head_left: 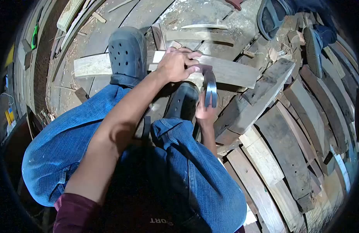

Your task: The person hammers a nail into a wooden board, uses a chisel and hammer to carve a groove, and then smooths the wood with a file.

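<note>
Weathered boards [288, 147] lay heaped across the floor to your right, overlapping one another. You squatted over them in blue jeans [187, 174], knees wide, both feet in dark clogs. The left clog [127, 54] stood flat on a long pale plank [230, 70] that ran crosswise in front of you, and the right clog [183, 101] sat just behind that plank.

Your left arm reached out long and nearly straight from the lower left, across your thigh. Your left hand [177, 64] was pressed knuckles-up on the plank, its fingers curled tight beside the top of a dark metal tool [209, 90]. Whether that grip closed on anything could not be told.

Your right hand [204, 112] came up from between your knees, forearm short and steep. Its grip was clenched around the lower end of the metal tool, which stood nearly upright against the plank's near edge.

Another person's clog [270, 13] rested on the boards at the top right.
</note>
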Action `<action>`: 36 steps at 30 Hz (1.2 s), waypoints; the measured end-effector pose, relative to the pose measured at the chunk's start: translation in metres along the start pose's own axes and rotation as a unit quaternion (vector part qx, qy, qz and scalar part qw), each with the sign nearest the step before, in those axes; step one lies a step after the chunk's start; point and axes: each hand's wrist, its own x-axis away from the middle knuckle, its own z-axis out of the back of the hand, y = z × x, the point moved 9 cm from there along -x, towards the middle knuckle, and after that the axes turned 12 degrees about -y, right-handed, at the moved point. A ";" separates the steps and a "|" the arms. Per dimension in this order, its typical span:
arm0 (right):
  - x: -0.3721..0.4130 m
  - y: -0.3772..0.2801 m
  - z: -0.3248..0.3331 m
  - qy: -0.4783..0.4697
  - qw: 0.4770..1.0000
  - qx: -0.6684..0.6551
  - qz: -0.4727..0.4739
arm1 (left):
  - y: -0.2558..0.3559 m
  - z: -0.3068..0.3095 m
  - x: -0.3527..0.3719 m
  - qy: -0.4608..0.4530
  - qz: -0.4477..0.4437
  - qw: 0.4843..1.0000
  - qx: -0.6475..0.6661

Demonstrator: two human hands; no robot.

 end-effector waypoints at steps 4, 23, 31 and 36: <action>-0.003 -0.043 0.013 0.082 0.981 0.127 0.118 | 0.000 0.008 0.005 0.004 0.003 1.000 -0.008; -0.004 0.005 0.000 -0.042 0.958 -0.164 -0.231 | 0.005 0.008 0.004 0.016 -0.012 1.000 -0.012; -0.004 0.013 -0.010 -0.056 0.957 -0.194 -0.207 | 0.005 0.008 0.004 0.031 -0.022 0.999 -0.015; -0.007 -0.013 0.002 -0.018 0.995 -0.082 -0.051 | 0.001 0.003 0.004 0.024 -0.018 1.000 -0.007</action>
